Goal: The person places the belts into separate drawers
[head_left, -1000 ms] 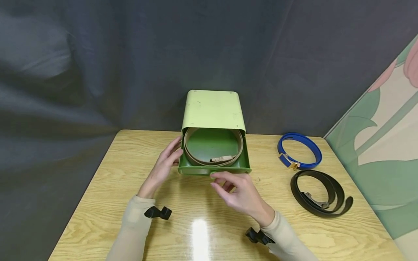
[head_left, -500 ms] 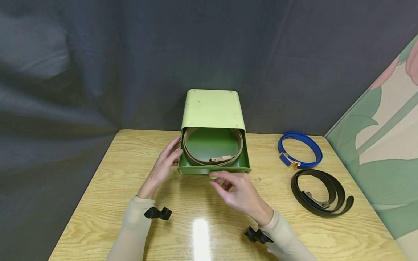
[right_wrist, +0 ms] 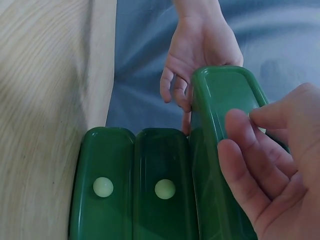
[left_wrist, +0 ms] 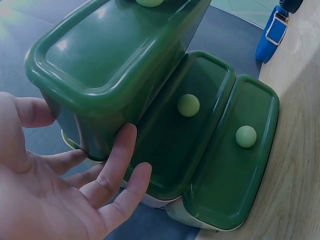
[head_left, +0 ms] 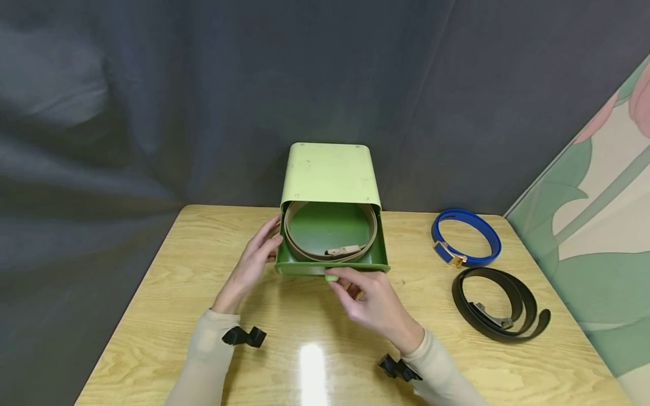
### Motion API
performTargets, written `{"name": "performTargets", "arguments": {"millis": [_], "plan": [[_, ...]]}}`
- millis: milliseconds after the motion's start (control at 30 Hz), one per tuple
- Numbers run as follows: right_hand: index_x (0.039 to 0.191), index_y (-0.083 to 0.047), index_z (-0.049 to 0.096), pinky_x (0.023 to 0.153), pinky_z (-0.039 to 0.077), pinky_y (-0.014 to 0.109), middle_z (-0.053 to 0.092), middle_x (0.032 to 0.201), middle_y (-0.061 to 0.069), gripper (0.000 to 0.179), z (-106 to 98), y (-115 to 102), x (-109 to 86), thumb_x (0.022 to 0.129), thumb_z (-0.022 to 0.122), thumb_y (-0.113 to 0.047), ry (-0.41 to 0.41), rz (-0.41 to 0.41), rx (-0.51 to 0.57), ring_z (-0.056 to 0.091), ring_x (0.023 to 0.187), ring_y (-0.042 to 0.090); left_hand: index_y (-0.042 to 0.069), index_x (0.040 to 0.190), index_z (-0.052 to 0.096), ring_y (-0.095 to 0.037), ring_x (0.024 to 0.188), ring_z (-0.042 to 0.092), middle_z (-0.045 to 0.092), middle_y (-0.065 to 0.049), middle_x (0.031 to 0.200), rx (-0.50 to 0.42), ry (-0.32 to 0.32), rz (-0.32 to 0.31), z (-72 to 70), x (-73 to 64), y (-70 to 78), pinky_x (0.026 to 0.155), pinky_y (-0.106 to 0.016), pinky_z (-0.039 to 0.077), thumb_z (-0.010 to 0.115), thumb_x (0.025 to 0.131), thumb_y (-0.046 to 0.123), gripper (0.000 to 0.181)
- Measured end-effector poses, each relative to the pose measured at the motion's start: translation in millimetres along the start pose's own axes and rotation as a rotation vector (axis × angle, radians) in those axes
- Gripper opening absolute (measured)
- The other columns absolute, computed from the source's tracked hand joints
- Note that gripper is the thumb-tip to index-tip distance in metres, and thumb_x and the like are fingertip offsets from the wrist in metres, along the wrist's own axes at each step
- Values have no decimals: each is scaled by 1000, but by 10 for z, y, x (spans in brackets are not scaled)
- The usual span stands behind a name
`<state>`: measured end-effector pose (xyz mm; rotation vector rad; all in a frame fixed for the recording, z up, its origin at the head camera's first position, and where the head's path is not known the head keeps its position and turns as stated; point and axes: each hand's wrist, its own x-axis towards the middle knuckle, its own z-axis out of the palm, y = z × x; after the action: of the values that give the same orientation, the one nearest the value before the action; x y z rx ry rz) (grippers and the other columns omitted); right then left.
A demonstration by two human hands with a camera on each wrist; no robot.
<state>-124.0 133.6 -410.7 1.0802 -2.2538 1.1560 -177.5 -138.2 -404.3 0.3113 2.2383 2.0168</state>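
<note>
A pale green cabinet stands at the back of the table with its dark green top drawer pulled out. Inside the drawer lies a coiled beige belt. My left hand touches the drawer's left side near the front, its fingers spread and loosely bent, as the left wrist view shows. Thumb and fingers of my right hand pinch the light green drawer knob. In the left wrist view, two lower drawers, the middle drawer and the bottom drawer, are closed.
To the right on the wooden table lie a coiled blue belt with a gold buckle and a coiled black belt. A dark curtain hangs behind the cabinet. A floral panel borders the right side.
</note>
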Motion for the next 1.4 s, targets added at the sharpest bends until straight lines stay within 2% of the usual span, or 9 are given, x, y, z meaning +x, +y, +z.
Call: {"name": "performTargets", "arguments": {"millis": [167,400,633,867,1000,1067,1167,1300,1400], "plan": [[117,-4,80,53,50,8,78,79,2,25,11,-7,-28,93,76,3,7,-2,-23,61,57,-6,11,171,23,-6,112,62,36,-18,172,-12,3,-11,-1,-35,-28,98,-26,51,41,114,26,62],[116,-2,81,51,44,4,83,90,7,28,21,-17,-69,90,78,7,-7,-68,-44,53,53,-6,11,171,23,0,113,61,38,-18,171,-28,2,-26,-2,-127,-83,92,-20,51,41,114,25,62],[114,1,81,57,50,4,83,90,10,30,17,-35,-48,84,83,7,-4,-120,-24,68,58,0,12,171,21,0,114,61,36,-17,172,-30,4,-18,-12,-173,-52,92,-22,51,41,114,26,62],[114,0,78,54,48,5,80,82,7,28,24,-1,-42,87,80,7,39,-129,-36,64,54,-1,16,172,23,-7,119,59,38,-14,172,-8,1,-34,-12,-120,-16,98,-30,50,41,115,29,61],[114,-1,75,54,49,6,79,81,7,31,26,42,-21,85,80,9,95,-152,-31,64,54,2,15,172,21,-8,114,63,40,-14,171,-9,0,-32,-5,-75,19,100,-33,50,37,116,35,61],[115,0,75,54,50,7,79,81,7,32,28,55,-7,85,80,9,119,-165,-30,64,54,3,15,172,22,-10,112,66,41,-15,170,-2,4,-29,-2,-59,30,101,-34,50,35,116,38,62],[115,0,75,54,50,8,79,81,9,30,40,64,8,86,80,8,143,-177,-38,64,53,4,13,171,22,-21,116,69,41,-16,169,9,8,-19,3,-47,30,102,-36,50,33,116,38,61],[115,1,75,53,50,8,80,82,11,30,65,70,7,86,79,8,165,-167,-50,65,52,5,11,171,23,-38,126,67,39,-18,170,12,9,-3,15,-38,9,103,-36,51,32,117,35,60],[116,1,75,53,50,8,81,86,12,33,84,74,-6,84,79,10,177,-147,-55,66,53,6,11,171,25,-41,128,65,40,-18,170,7,24,0,25,-31,-14,103,-36,51,32,117,35,59]]}}
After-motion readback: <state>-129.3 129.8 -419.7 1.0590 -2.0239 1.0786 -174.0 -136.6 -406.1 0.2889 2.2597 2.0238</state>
